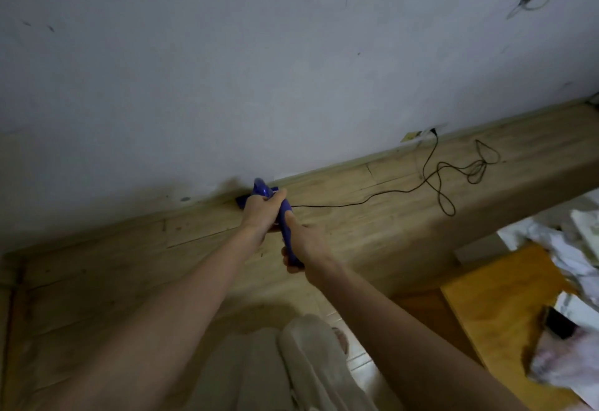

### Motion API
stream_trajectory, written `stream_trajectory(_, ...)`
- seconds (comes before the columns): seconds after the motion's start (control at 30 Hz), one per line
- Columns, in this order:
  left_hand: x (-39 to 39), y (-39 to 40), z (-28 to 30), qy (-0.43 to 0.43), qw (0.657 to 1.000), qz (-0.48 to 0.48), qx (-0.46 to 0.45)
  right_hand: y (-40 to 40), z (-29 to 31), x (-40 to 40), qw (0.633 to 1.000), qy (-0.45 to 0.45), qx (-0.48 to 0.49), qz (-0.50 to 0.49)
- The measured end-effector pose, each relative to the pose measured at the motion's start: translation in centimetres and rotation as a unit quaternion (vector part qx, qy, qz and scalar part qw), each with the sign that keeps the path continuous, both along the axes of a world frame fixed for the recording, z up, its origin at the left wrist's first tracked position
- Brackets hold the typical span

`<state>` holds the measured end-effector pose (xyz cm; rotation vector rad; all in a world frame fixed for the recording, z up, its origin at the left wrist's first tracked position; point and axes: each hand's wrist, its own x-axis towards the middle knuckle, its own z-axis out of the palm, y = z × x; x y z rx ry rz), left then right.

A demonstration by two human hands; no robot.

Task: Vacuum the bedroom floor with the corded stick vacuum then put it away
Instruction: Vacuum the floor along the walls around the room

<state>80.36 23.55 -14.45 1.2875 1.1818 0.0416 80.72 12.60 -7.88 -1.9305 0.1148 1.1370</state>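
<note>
A: Hands first. Where are they sitting?

B: Centre of the frame, both arms reaching up from the bottom edge. Left hand [262, 213] is wrapping curled fingers round the upper part of the purple stick vacuum [287, 226]. Right hand [303, 247] is gripping the handle just below it, fingers closed round it, index finger lying along the top.

A: Vacuum position?

B: Seen end-on from above, so mostly handle is showing. Its purple floor head [241, 200] is peeking out past the left hand, sitting against the skirting where the wooden floor [97, 281] is meeting the white wall [291, 54].

A: Cord?

B: Thin black cord [434, 177] is running right from the handle across the floor, looping loosely, then climbing to a wall socket [413, 136] right of centre. Plug looks inserted, but it's small.

A: Anything else?

B: Person's light trouser leg [311, 362] is showing at bottom centre. Orange wooden worktop [496, 307] at lower right is carrying crumpled white paper [567, 248] and a dark object, too blurred to identify. Scuff marks are dotting the wall at upper right.
</note>
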Motion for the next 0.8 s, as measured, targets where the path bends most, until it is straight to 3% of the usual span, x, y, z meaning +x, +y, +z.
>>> stream_trajectory(0.27,-3.1,-2.4,0.3,0.01,1.0,-0.001,0.003,-2.2,-0.6,-2.0,0.998,-0.007,-0.027,0.057)
stream_trajectory(0.8,-10.9,-4.3,1.5,0.048,0.996,0.063,0.036,-3.9,-1.5,-8.8,0.995,0.027,0.044,0.086)
